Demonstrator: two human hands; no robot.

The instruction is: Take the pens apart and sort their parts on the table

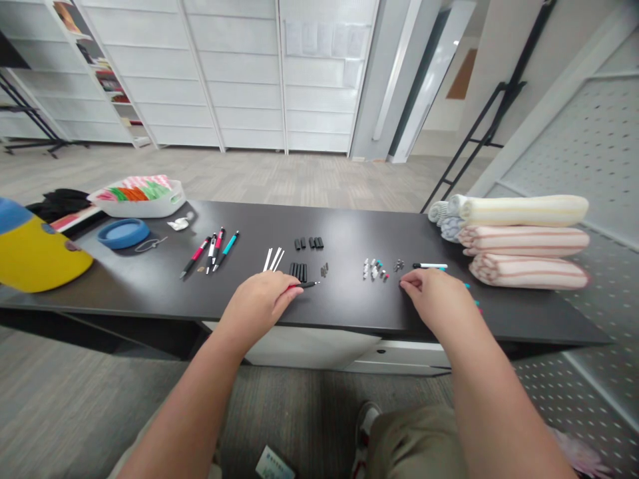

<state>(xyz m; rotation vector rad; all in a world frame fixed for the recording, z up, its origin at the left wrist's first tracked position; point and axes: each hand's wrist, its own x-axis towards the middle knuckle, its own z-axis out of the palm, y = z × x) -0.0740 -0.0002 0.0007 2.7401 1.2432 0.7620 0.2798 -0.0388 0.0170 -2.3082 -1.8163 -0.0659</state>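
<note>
My left hand [262, 299] is closed on a pen [306, 285] with a black grip, its tip pointing right; some red shows at the fingers. Behind that hand lie several thin white sticks [273, 259], several black tubes [298, 271] and a row of shorter black pieces [309, 243]. Small metallic parts [324, 269] are just right of the tubes. Over on the right, my right hand [442, 299] has its thumb and fingers pinched near the tabletop; what they hold, if anything, is hidden. Just beyond it are a white barrel [432, 265] with a black end, small grey bits [399, 265] and small white-and-coloured pieces [374, 269].
On the dark table [344, 306], several assembled pens [212, 251] lie left of centre. Farther left are a blue round lid [123, 233], a white basket [164, 205] of colourful packets and a yellow-and-blue object [44, 256]. Rolled towels [524, 239] are stacked at the right.
</note>
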